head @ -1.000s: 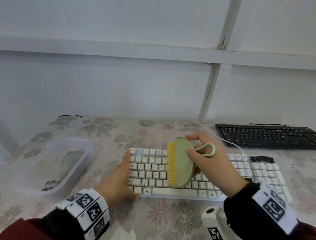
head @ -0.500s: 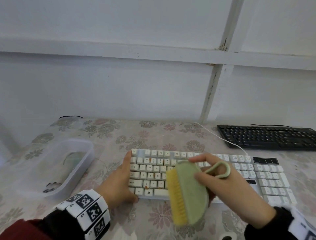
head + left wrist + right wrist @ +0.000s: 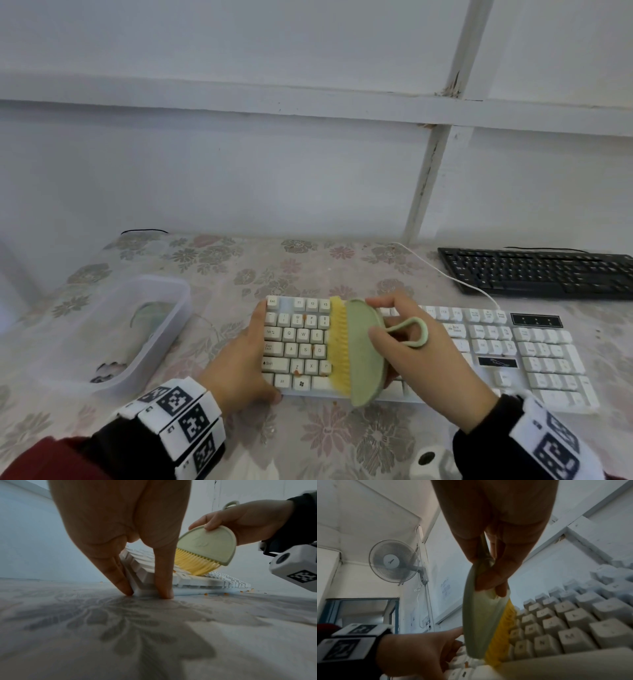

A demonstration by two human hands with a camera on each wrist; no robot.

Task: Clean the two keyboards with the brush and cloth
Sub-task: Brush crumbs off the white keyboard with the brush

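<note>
The white keyboard point(image 3: 496, 346) lies across the flowered table in front of me, with orange crumbs point(image 3: 296, 371) on its left keys. My right hand point(image 3: 404, 356) grips a green brush point(image 3: 363, 349) with yellow bristles and a loop handle. The bristles rest on the keys just right of the letter block's left part point(image 3: 503, 626). My left hand point(image 3: 246, 359) braces the keyboard's left end. Its straight fingers point(image 3: 163, 574) press the corner on both sides. The black keyboard point(image 3: 537, 272) lies at the back right, untouched.
A clear plastic tub point(image 3: 171, 329) stands to the left of the white keyboard, with something pale green inside that I cannot make out. Orange crumbs point(image 3: 205, 594) lie on the table along the keyboard's front edge. A white cable point(image 3: 445, 274) runs between the keyboards.
The brush swept from the middle keys down off the front edge, then came back up onto the keys a little further left. My left hand stayed at the keyboard's left end.
</note>
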